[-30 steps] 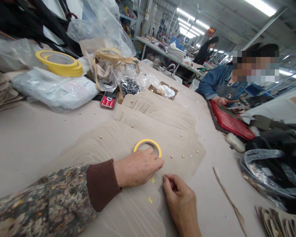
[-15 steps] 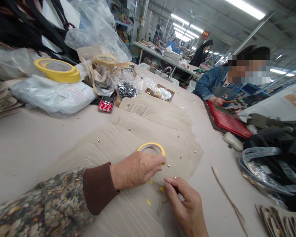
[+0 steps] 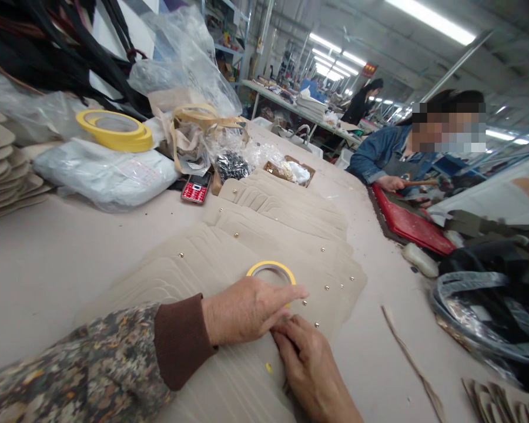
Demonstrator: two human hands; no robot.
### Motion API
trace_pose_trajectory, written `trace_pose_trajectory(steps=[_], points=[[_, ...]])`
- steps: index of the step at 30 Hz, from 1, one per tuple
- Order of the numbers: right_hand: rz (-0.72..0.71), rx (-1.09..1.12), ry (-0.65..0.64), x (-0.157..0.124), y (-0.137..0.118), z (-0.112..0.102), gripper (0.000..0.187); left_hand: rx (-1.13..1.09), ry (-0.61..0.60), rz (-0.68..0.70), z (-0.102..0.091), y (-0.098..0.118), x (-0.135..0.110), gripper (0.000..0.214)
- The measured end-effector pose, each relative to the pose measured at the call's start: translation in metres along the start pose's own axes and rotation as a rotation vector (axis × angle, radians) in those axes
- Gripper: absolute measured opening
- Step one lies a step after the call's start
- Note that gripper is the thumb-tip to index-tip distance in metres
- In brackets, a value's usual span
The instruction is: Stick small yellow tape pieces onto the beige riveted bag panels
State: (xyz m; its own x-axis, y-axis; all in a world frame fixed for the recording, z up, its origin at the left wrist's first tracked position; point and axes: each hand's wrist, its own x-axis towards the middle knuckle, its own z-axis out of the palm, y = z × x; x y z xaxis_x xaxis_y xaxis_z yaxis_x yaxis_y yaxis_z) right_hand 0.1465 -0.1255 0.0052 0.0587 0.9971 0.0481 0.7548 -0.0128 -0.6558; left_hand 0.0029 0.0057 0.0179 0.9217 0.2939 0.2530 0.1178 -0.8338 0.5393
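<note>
My left hand point(image 3: 247, 310), in a camouflage sleeve with a brown cuff, is closed on the near side of a roll of yellow tape point(image 3: 271, 264). Its index finger points right. Just below it, my right hand point(image 3: 307, 358) has its fingers pinched together against the left fingertips; what they hold is hidden. Under both hands, beige flat pieces point(image 3: 286, 247) lie fanned out in overlapping layers, with small metal studs point(image 3: 327, 288) on them. A small yellow bit point(image 3: 268, 368) shows on a piece below the left hand.
Yellow tape rolls point(image 3: 119, 130) lie on a plastic-wrapped packet point(image 3: 106, 173) at left, near a red phone point(image 3: 196, 189). Beyond the pieces is a small box point(image 3: 306, 170). A co-worker point(image 3: 379, 150) holds a wooden-handled tool over a red board point(image 3: 405, 220). Black bags point(image 3: 502, 276) lie at right.
My right hand has moved up and left to meet the left fingertips. The left index finger has stretched out further right. The view has shifted slightly.
</note>
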Motion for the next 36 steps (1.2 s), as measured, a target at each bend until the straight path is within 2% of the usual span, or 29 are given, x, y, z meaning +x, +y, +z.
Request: trace_pose_trajectory(steps=[2,4,6,7,10,12,18,22,24,26,28,30,33,36], points=[[0.042,0.108,0.085,-0.001,0.003,-0.007,0.023,0.049,-0.027,-0.016,0.000,0.002,0.000,0.043],[0.066,0.145,0.292,-0.002,0.007,-0.012,0.017,0.096,-0.048,-0.042,0.000,0.003,0.000,0.042],[0.002,0.103,0.458,-0.002,0.009,-0.015,0.016,0.130,-0.076,-0.055,0.000,0.005,0.001,0.042],[-0.064,0.066,0.494,-0.001,0.008,-0.016,0.018,0.139,-0.089,-0.053,0.000,0.005,0.001,0.042],[-0.250,-0.038,0.485,0.003,0.005,-0.016,0.023,0.138,-0.106,-0.039,0.000,0.007,0.002,0.040],[-0.307,-0.091,0.467,0.005,0.002,-0.014,0.021,0.122,-0.095,-0.024,0.001,0.008,0.001,0.037],[-0.276,-0.217,0.510,0.006,0.001,-0.013,0.016,0.058,-0.019,0.051,-0.001,0.012,0.003,0.020],[-0.262,-0.223,0.580,0.004,-0.003,-0.018,0.014,0.108,0.022,0.048,-0.001,0.015,0.008,0.007],[-0.178,-0.117,0.587,0.003,-0.007,-0.020,0.012,0.164,0.054,0.059,0.000,0.017,0.010,0.010],[0.018,0.110,0.547,0.004,-0.010,-0.022,0.011,0.235,0.110,0.085,0.002,0.020,0.012,0.012],[0.236,0.380,0.489,0.006,-0.009,-0.023,0.016,0.280,0.181,0.133,0.003,0.025,0.013,0.014],[0.391,0.586,0.469,0.009,-0.001,-0.025,0.022,0.285,0.223,0.185,0.003,0.031,0.013,0.016],[0.535,0.697,0.445,0.011,0.019,-0.031,0.031,0.306,0.196,0.188,0.007,0.033,0.014,0.017],[0.616,0.684,0.360,0.011,0.037,-0.035,0.042,0.380,0.073,0.096,0.015,0.027,0.014,0.013]])
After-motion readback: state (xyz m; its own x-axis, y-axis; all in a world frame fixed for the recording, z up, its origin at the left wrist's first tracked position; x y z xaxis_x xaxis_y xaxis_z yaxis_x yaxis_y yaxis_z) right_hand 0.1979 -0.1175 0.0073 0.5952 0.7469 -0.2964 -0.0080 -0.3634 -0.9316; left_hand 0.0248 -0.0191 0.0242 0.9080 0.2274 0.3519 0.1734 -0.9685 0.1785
